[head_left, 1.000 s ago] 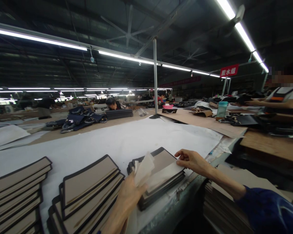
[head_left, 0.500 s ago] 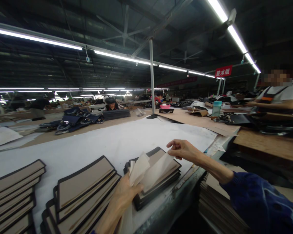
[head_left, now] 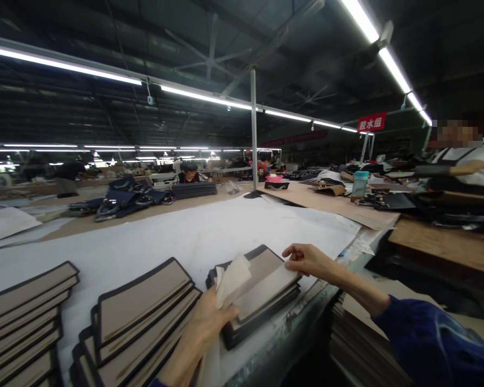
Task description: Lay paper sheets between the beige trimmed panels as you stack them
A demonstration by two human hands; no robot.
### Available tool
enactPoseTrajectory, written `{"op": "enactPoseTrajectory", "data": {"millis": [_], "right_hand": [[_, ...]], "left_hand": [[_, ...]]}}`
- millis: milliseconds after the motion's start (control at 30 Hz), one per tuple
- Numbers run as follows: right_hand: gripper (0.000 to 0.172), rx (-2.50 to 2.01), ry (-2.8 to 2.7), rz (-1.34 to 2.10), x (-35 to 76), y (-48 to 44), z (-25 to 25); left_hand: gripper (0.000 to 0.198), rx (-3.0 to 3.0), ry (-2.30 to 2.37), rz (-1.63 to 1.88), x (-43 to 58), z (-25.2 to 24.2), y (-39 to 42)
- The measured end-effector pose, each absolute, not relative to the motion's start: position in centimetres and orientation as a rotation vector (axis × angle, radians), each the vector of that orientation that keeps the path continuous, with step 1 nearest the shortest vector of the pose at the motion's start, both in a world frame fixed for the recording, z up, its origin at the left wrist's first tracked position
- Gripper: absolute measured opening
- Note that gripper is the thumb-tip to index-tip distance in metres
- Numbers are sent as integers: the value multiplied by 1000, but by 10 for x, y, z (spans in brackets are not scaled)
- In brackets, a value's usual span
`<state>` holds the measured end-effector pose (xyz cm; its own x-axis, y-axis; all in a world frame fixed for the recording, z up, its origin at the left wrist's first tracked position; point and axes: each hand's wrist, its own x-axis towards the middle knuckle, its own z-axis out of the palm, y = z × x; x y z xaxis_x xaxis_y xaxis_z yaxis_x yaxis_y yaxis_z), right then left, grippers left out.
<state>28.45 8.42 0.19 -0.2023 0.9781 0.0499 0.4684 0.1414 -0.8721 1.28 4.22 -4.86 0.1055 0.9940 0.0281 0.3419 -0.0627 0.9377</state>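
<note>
Left hand (head_left: 207, 317) is closing round a bunch of thin, pale sheets (head_left: 234, 279), thumb pressing across them, loose ends sticking up above the fingers

Right hand (head_left: 312, 263) is hovering over the strip's far end, fingers curling, thumb and forefinger nearly meeting; cannot tell whether they are pinching it

Strip (head_left: 266, 287) is lying on top of the stack (head_left: 265, 259), between the hands; stack is sitting by the edge of the worktop (head_left: 274, 346), just right of a fan (head_left: 141, 303) of dark-edged panels

Strip is looking filmy, probably very light, limp, easy to crease or tear; corners are seeming the best hold, with a light pinch at each end. Sheets are possibly clinging together. Panels are looking flat and stiffer, wanting a grip by their dark edges

Containers: a teal-lidded jar (head_left: 360, 184) and a pink bowl (head_left: 273, 178) are standing farther off; contents are staying too small to tell
</note>
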Motion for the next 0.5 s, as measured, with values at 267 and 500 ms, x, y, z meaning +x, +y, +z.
{"op": "enactPoseTrajectory", "data": {"millis": [267, 500], "right_hand": [[22, -1439, -1879, 740, 291, 89, -12], [18, -1474, -1937, 598, 285, 80, -11]], "left_hand": [[41, 1557, 1312, 988, 11, -52, 43], [42, 1559, 1303, 995, 11, -55, 45]]}}
